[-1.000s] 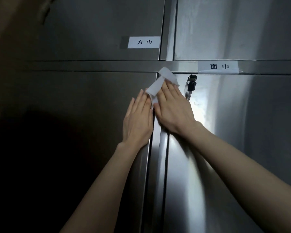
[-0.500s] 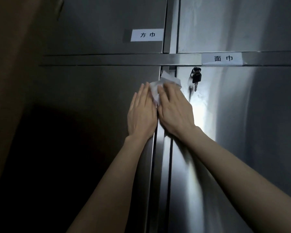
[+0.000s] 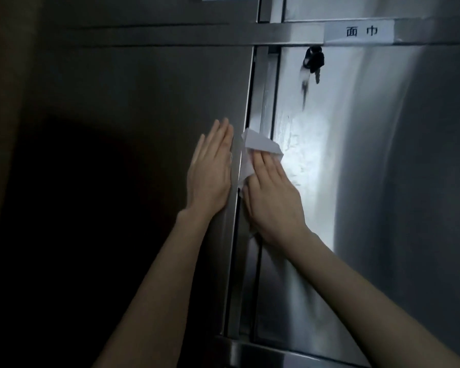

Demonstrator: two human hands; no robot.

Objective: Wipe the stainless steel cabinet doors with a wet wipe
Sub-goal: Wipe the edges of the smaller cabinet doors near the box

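Note:
A crumpled white wet wipe (image 3: 258,144) lies against the left edge of the right stainless steel door (image 3: 356,181), over the seam between the two doors. My right hand (image 3: 271,197) presses it flat with straight fingers. My left hand (image 3: 210,173) rests flat on the right edge of the dark left door (image 3: 130,155), fingers straight and pointing up, just left of the wipe. Wet streaks shine on the right door beside the wipe.
A bunch of black keys (image 3: 314,62) hangs from the lock near the top of the right door. A white label (image 3: 359,31) sits on the horizontal bar above it. A steel ledge (image 3: 276,354) runs below the doors.
Both hands have slid down the seam together with the wipe, away from the keys and the top bar. The camera has come closer and tilted lower.

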